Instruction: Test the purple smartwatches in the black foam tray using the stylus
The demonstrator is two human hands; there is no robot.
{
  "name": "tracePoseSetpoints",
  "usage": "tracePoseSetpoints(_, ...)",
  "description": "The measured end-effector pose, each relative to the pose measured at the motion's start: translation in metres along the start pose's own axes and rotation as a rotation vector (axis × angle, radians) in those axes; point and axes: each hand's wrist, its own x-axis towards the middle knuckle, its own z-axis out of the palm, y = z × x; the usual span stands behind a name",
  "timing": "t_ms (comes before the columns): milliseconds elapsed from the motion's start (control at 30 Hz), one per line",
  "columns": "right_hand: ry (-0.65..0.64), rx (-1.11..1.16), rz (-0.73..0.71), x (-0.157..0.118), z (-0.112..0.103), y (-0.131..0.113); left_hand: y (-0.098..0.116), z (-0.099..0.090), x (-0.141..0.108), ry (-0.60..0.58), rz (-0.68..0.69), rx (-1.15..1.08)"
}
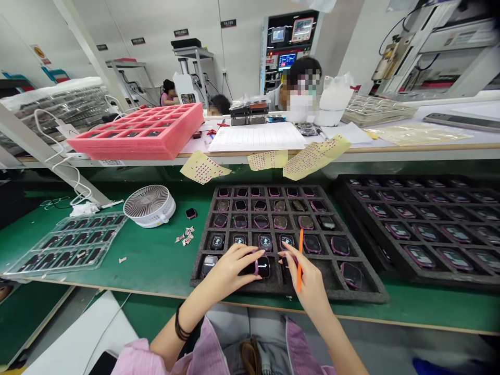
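Charcoal foam tray (369,292), head view: matte, gridded, square-celled, set on smooth green table (156,265). Left hand (233,264): part-curled around dark purple-rimmed watch (252,269) over near row, beside lit watch (264,267); impossible to tell whether firmly gripped. Right hand (310,278): closed on slim orange stick (300,260). Likely risks: glossy glass scratched by stray stick tip; rims knocked together through crowded fingers; loose pale scraps (188,237) swept about by trailing sleeve. Also: ribbed round white fan (150,205), clear moulded plastic tray (84,264), soft pink foam block (128,148).
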Motion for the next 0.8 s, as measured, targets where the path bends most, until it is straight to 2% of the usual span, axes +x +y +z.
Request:
tracePoseSetpoints(133,0.039,-0.155,-0.107,-0.006,0.006,0.010,-0.013,-0.011,-0.022,0.011,-0.012,0.185)
tracePoseSetpoints(233,0.085,-0.267,-0.218,-0.010,0.000,0.007,-0.019,-0.015,-0.035,-0.094,-0.025,0.335)
tracePoseSetpoints(333,0.230,-0.386,-0.313,-0.013,-0.020,0.005,-0.018,-0.014,-0.040,-0.215,0.005,0.424)
tracePoseSetpoints(400,0.367,-0.491,-0.291,-0.014,-0.040,0.011,-0.017,-0.012,-0.041,-0.250,0.020,0.456)
tracePoseSetpoints(467,0.482,-0.626,-0.207,-0.016,-0.062,0.022,-0.016,-0.010,-0.043,-0.244,0.025,0.476)
tracePoseSetpoints(533,0.533,-0.760,-0.117,-0.020,-0.078,0.034,-0.016,-0.008,-0.045,-0.205,0.022,0.487)
tracePoseSetpoints(600,0.504,-0.875,-0.053,-0.023,-0.088,0.042,-0.018,-0.005,-0.046,-0.157,0.018,0.495)
tracePoseSetpoints(700,0.381,-0.992,-0.006,-0.024,-0.094,0.045,-0.018,-0.002,-0.045,-0.125,0.031,0.501)
tracePoseSetpoints(800,0.294,-0.972,0.017,-0.020,-0.096,0.043,-0.015,0.000,-0.043,-0.114,0.060,0.492)
